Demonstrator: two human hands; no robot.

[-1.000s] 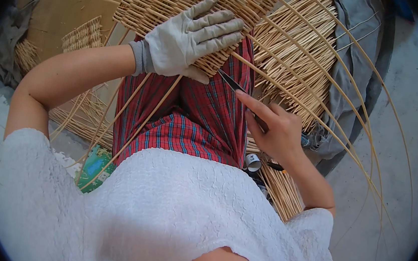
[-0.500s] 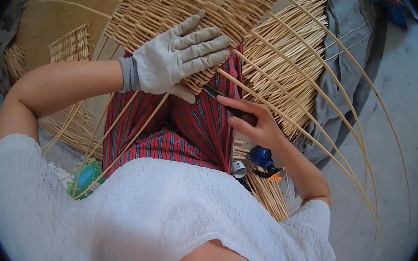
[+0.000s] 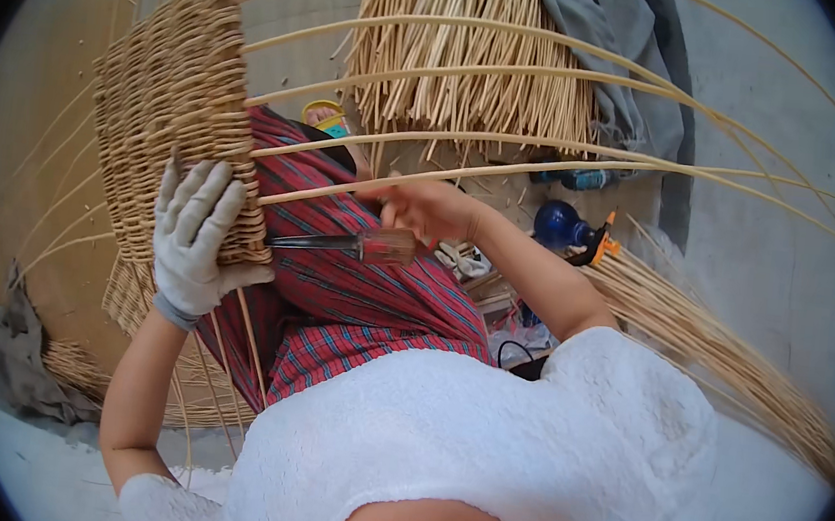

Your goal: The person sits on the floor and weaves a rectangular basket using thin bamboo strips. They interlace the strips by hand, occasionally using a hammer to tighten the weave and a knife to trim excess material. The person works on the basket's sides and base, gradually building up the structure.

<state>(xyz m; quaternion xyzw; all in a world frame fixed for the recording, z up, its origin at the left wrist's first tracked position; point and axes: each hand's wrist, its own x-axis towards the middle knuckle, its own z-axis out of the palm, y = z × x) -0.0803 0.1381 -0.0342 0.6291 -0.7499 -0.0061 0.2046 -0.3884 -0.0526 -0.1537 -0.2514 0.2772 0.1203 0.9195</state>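
Note:
A woven wicker panel (image 3: 177, 97) stands tilted at the left over my lap. My left hand (image 3: 197, 229), in a pale work glove, grips its near corner, fingers over the face and thumb along the lower edge. Out of that corner sticks a bodkin (image 3: 334, 242) with a dark metal blade and a worn wooden handle, its tip hidden in the weave. Just above the handle is my bare right hand (image 3: 427, 209), off the tool, its fingers loosely bent and apart, close to the lowest of the long rods (image 3: 426, 174) that reach right from the panel.
Bundled willow rods (image 3: 467, 64) lie on grey cloth (image 3: 610, 38) ahead. A blue spray bottle (image 3: 562, 224) with an orange nozzle stands by more rods (image 3: 721, 340) at the right. A second woven piece (image 3: 128, 293) and dark cloth (image 3: 12, 352) lie at left.
The panel has turned and swung left with my left hand, now at its corner. My right hand has let go of the bodkin, which stays stuck in the weave.

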